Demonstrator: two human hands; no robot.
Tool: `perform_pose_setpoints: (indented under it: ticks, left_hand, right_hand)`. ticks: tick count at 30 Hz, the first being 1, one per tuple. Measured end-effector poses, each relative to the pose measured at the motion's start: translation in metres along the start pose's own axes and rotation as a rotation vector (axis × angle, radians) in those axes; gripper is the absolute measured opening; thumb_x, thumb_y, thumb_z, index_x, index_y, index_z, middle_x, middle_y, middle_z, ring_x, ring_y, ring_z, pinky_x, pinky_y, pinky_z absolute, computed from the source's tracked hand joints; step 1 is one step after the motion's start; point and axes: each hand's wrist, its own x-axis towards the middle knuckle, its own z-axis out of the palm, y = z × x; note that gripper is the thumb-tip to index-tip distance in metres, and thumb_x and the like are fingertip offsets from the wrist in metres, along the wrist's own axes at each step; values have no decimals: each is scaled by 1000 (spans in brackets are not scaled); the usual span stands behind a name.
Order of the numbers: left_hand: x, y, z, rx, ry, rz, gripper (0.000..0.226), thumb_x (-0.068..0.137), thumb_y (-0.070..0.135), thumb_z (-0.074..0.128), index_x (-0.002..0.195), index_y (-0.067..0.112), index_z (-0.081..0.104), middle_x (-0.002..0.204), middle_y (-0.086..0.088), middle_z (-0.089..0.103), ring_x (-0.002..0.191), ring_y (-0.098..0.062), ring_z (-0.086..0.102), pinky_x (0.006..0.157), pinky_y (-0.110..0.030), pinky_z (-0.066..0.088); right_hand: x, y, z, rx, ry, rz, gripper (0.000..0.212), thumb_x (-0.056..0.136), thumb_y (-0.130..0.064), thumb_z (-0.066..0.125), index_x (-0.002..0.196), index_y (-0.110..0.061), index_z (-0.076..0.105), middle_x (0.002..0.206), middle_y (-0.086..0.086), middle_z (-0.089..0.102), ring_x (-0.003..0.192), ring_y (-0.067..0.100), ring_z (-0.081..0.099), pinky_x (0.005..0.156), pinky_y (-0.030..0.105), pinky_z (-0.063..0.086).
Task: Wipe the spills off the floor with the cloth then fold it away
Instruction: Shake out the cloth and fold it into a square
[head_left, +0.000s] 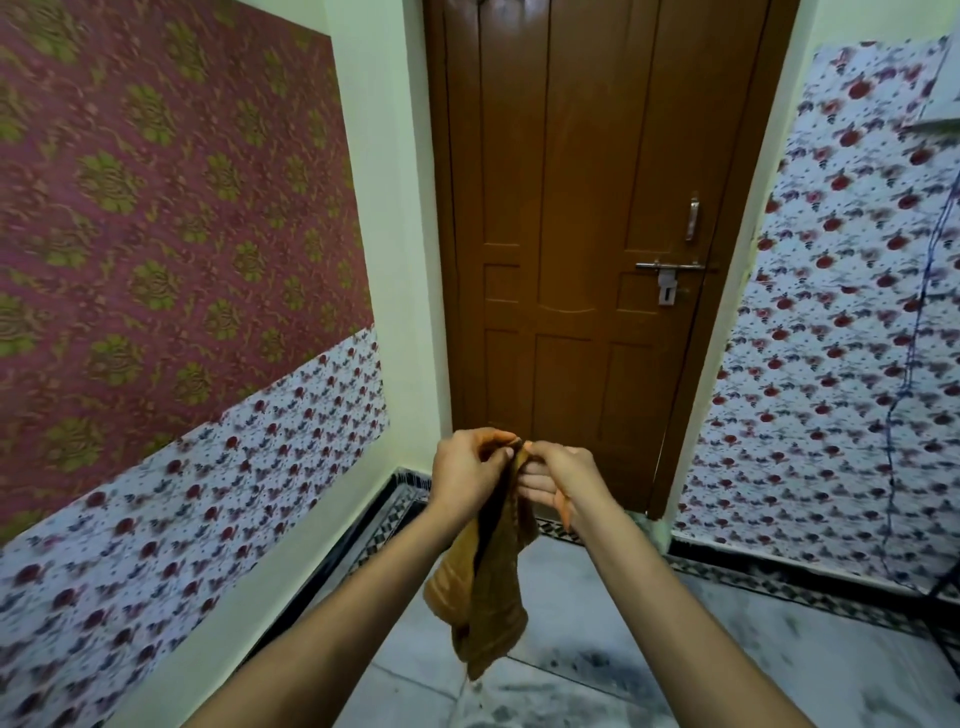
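A brown cloth (488, 587) hangs bunched in the air in front of me, above the grey marble floor (649, 639). My left hand (465, 467) and my right hand (558, 475) meet at its top edge, each pinching the fabric between thumb and fingers. The cloth droops down between my forearms to a point near the floor. Grey smudges mark the floor tiles at the lower right.
A closed brown wooden door (571, 234) with a metal latch (670, 273) stands straight ahead. Patterned walls rise on the left (171, 218) and right (831, 312). A dark patterned border (779, 582) runs along the floor's edge. A blue cord (914, 338) hangs at the right.
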Motion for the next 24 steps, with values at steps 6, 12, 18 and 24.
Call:
perform_pose_setpoints:
  ticks: [6, 12, 18, 24]
  left_hand:
    - [0, 5, -5, 99, -68, 76, 36, 84, 19, 68, 119, 13, 63, 115, -2, 68, 109, -13, 61, 98, -32, 48]
    - [13, 15, -20, -89, -15, -24, 13, 85, 11, 63, 89, 21, 70, 91, -2, 71, 89, -15, 67, 76, -30, 58]
    - [27, 38, -40, -307, -48, 14, 16, 86, 8, 59, 84, 18, 70, 91, -8, 70, 92, -18, 66, 75, -26, 55]
    - [43, 47, -59, -264, 85, 15, 13, 86, 16, 60, 82, 21, 71, 85, -3, 70, 88, -16, 66, 76, -28, 56]
  right_hand:
    - [2, -8, -7, 48, -172, 75, 42, 98, -43, 38, 88, -9, 61, 88, 9, 67, 83, 21, 65, 70, 30, 54]
    - [1, -3, -16, -154, 38, -253, 19, 94, -24, 50, 92, -13, 66, 93, 3, 67, 93, 20, 62, 72, 25, 47]
    - [17, -6, -24, -652, -212, -515, 43, 83, -25, 68, 123, -22, 53, 115, -8, 55, 110, 12, 49, 88, 28, 42]
    - [28, 5, -27, -715, -147, -506, 14, 85, -21, 65, 99, -19, 63, 100, -3, 63, 97, 15, 59, 69, 22, 45]
